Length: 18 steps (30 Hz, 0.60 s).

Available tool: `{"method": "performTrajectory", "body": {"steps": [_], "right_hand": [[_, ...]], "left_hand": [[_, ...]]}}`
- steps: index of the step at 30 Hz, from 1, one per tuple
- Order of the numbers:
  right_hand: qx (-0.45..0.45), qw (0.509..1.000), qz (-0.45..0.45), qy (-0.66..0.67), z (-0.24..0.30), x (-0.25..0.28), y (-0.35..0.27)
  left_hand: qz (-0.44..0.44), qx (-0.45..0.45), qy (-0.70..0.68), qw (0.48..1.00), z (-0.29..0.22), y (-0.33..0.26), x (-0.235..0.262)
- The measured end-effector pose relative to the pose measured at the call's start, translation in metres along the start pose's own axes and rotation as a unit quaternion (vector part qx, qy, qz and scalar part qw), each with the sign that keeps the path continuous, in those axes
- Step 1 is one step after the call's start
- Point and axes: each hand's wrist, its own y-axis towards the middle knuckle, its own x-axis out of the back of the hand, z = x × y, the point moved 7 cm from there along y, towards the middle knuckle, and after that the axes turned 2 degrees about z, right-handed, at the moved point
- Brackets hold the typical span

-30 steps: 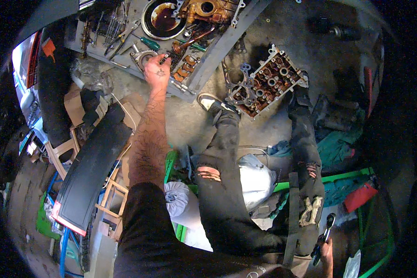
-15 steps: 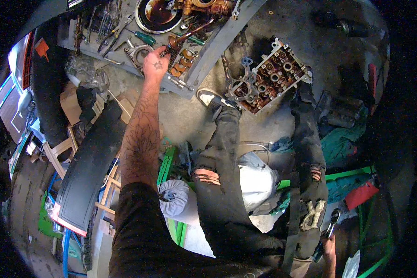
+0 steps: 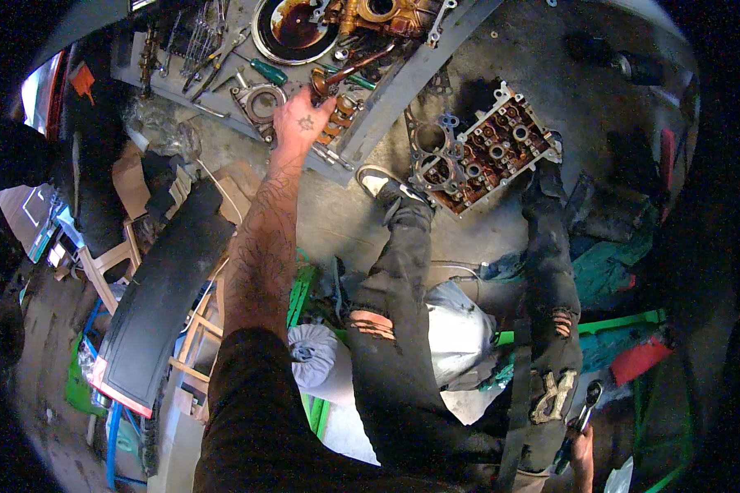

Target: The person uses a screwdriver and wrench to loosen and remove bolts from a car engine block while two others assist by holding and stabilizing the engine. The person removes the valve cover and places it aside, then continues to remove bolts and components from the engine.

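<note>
My left hand (image 3: 302, 122) reaches over a grey metal tray (image 3: 368, 123) of oily engine parts. Its fingers curl downward beside a brown oil-stained tube with a flared end (image 3: 324, 85); what they grip is hidden beneath the hand. Several brown metal pieces (image 3: 340, 120) lie just right of the fingers, and a round-holed metal housing (image 3: 261, 102) is to their left. Low at the right, beside my thigh, my right hand (image 3: 582, 448) is closed round a ratchet (image 3: 589, 404), its head pointing up.
An oily cylinder head (image 3: 501, 148) rests on the floor by my feet, with a gasket (image 3: 432, 148) overlapping its left side. A round pan of dark oil (image 3: 296, 29), a green-handled screwdriver (image 3: 269, 71) and pliers (image 3: 214, 69) occupy the tray. A long black panel (image 3: 160, 304) leans at left.
My left hand has shifted slightly right across the tray, covering the dark part that showed by its fingers. The whole view has moved a little. My right hand still holds the ratchet.
</note>
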Motion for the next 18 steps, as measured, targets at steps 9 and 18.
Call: {"method": "performTrajectory", "body": {"steps": [9, 18], "right_hand": [[0.019, 1.0, 0.014, 0.006, 0.017, -0.009, -0.006], [0.018, 0.997, 0.016, -0.071, 0.006, 0.004, 0.007]], "left_hand": [[0.018, 0.084, 0.009, 0.996, 0.015, -0.004, -0.013], [-0.015, 0.057, -0.001, 0.998, 0.005, -0.001, -0.032]]}}
